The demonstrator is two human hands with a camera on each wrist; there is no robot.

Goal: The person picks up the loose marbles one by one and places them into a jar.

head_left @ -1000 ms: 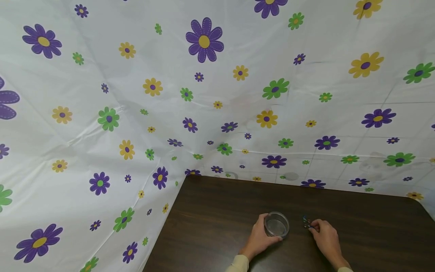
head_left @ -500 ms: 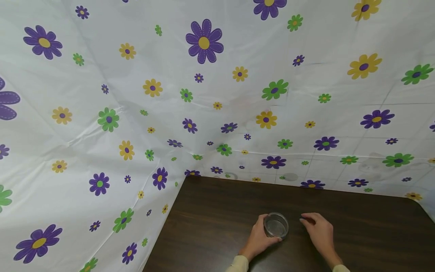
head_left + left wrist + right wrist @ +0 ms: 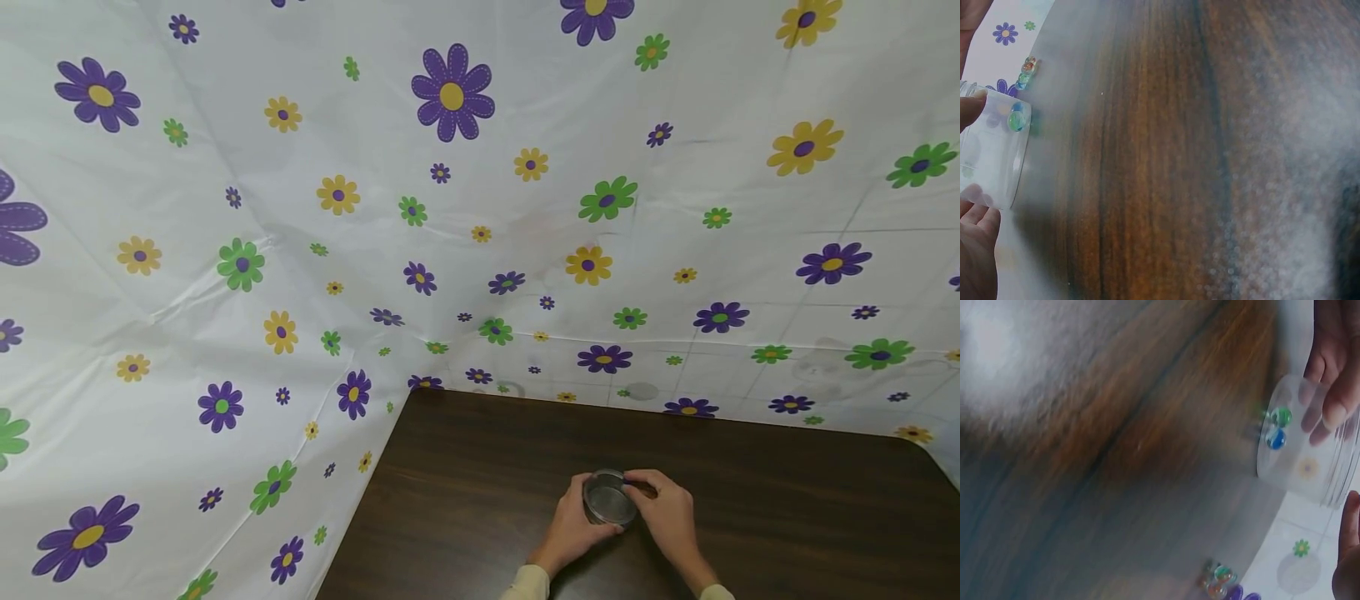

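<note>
My left hand [image 3: 572,527] grips a clear round plastic jar [image 3: 609,502] by its side, upright on the table, mouth up. At the jar's rim my right hand [image 3: 666,512] has thumb and forefinger together, with a small dark-blue marble [image 3: 627,480] barely showing between them. Through the clear wall in the right wrist view, a green marble [image 3: 1281,417] and a blue marble [image 3: 1275,438] appear to lie on the jar's bottom. Several glass marbles [image 3: 1027,73] sit in a cluster on the table beyond the jar; the right hand hides them in the head view.
The dark wood-grain table [image 3: 480,467] reaches back to a white flowered sheet [image 3: 375,167] that hangs behind it and along its left side. The table's far right corner [image 3: 918,446] is rounded.
The right hand has lifted from the marble cluster and moved left to the jar's rim, carrying a marble. The left hand and the jar have stayed in place.
</note>
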